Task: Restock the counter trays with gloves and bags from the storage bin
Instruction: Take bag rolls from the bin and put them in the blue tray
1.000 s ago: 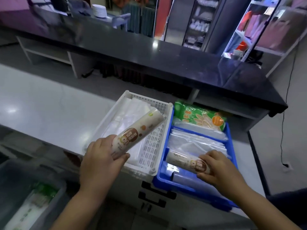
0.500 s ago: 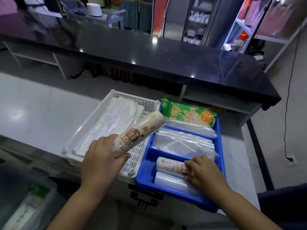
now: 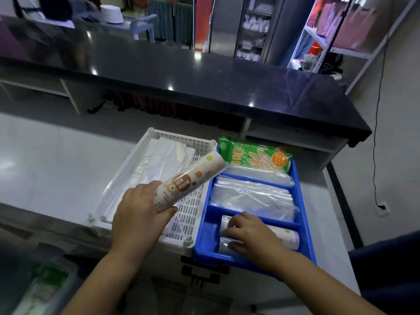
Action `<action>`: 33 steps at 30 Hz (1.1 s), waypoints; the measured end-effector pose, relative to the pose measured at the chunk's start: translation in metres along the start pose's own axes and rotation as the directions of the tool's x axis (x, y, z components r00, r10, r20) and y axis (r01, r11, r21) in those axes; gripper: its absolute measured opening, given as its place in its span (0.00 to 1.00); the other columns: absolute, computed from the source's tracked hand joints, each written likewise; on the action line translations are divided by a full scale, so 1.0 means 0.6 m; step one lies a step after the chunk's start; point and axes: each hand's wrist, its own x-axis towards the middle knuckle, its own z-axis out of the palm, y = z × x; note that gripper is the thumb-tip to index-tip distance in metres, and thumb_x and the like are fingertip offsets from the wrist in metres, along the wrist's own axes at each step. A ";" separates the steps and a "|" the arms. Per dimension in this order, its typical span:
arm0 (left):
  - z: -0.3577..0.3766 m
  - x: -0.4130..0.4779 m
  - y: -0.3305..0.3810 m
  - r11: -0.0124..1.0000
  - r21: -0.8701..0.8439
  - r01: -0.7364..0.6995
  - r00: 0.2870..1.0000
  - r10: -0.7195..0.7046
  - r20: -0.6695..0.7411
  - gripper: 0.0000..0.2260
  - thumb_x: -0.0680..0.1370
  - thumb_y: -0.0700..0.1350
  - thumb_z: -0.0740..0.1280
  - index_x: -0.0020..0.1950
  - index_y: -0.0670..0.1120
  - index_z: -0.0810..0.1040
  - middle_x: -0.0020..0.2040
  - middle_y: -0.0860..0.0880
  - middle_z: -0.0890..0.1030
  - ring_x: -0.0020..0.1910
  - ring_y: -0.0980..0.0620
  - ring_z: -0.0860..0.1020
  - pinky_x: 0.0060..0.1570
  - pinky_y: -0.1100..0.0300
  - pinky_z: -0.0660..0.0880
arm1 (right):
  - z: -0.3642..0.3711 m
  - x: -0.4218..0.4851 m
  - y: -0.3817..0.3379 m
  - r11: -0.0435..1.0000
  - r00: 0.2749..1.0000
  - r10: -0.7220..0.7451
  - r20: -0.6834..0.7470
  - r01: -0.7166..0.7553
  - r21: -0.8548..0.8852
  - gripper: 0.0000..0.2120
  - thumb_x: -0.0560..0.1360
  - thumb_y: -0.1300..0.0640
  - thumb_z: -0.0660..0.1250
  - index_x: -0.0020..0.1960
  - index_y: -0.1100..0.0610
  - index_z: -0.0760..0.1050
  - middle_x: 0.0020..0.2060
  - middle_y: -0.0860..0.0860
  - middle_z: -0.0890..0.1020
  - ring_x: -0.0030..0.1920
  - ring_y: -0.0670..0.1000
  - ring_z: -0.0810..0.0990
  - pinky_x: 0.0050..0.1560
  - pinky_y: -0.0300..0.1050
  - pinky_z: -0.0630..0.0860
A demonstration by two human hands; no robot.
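From the head camera, two trays sit side by side on a pale grey countertop [image 3: 45,169], the white perforated plastic tray [image 3: 193,214] on the left touching the blue plastic divided tray [image 3: 304,226] on the right. The left hand [image 3: 138,214] is closed around the near end of a cream-coloured cylindrical roll with a brown printed label [image 3: 189,180], holding it tilted above the white tray so that its far end points up and right toward the blue tray's far left corner. Flat folded translucent white plastic bags [image 3: 159,164] lie along the left side of the white tray. The right hand [image 3: 252,235] lies palm down in the nearest compartment of the blue tray, fingers draped over a second cream roll [image 3: 286,238] lying crosswise there, with a clear plastic roll [image 3: 223,244] just in front of it; whether the fingers actually grip the roll I cannot tell. The middle compartment holds a stack of clear plastic bags [image 3: 252,196], and a green and orange packet of disposable gloves [image 3: 254,158] rests across the far end of the blue tray. At the near left, blurred, a grey storage bin [image 3: 68,276] holds something green. A dark glossy raised counter [image 3: 204,83] runs across the far side
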 end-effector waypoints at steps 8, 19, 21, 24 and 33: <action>-0.002 0.007 -0.012 0.998 -0.024 -0.051 0.998 0.051 0.028 0.25 0.63 0.51 0.77 0.57 0.50 0.74 0.44 0.52 0.77 0.41 0.54 0.68 0.30 0.64 0.61 | 0.007 0.017 -0.015 1.000 0.999 0.004 0.054 -0.004 0.004 0.11 0.76 0.43 0.59 0.55 0.44 0.73 0.56 0.44 0.71 0.55 0.47 0.68 0.55 0.45 0.69; 0.023 0.027 0.038 0.984 -0.058 -0.171 0.963 0.179 0.200 0.26 0.64 0.55 0.76 0.59 0.51 0.74 0.46 0.52 0.78 0.43 0.53 0.71 0.34 0.60 0.69 | -0.070 -0.077 -0.001 0.750 0.871 0.448 -0.200 -0.245 0.614 0.28 0.70 0.55 0.73 0.58 0.32 0.63 0.57 0.34 0.71 0.60 0.42 0.73 0.52 0.35 0.77; 0.034 0.026 0.057 0.974 -0.069 -0.217 0.934 0.228 0.276 0.26 0.64 0.59 0.74 0.59 0.53 0.74 0.48 0.53 0.78 0.46 0.53 0.73 0.37 0.60 0.70 | -0.089 -0.095 0.005 0.693 0.775 0.540 -0.328 -0.188 0.696 0.31 0.69 0.60 0.73 0.60 0.34 0.63 0.57 0.33 0.72 0.60 0.41 0.74 0.51 0.32 0.77; 0.054 0.022 0.085 0.942 -0.068 -0.329 0.863 0.329 0.384 0.25 0.65 0.64 0.70 0.57 0.55 0.73 0.50 0.54 0.78 0.48 0.53 0.74 0.41 0.60 0.71 | -0.124 -0.125 0.019 0.629 0.593 0.660 -0.461 -0.100 0.771 0.32 0.68 0.62 0.74 0.59 0.35 0.64 0.54 0.29 0.74 0.58 0.37 0.76 0.49 0.27 0.75; 0.167 -0.025 0.160 0.769 -0.054 -0.637 0.597 0.537 0.596 0.22 0.73 0.58 0.63 0.63 0.49 0.67 0.61 0.49 0.72 0.59 0.47 0.69 0.56 0.54 0.67 | -0.165 -0.182 0.029 0.657 0.326 0.734 -0.595 -0.121 0.744 0.31 0.69 0.60 0.73 0.57 0.32 0.63 0.55 0.32 0.74 0.57 0.36 0.75 0.45 0.23 0.74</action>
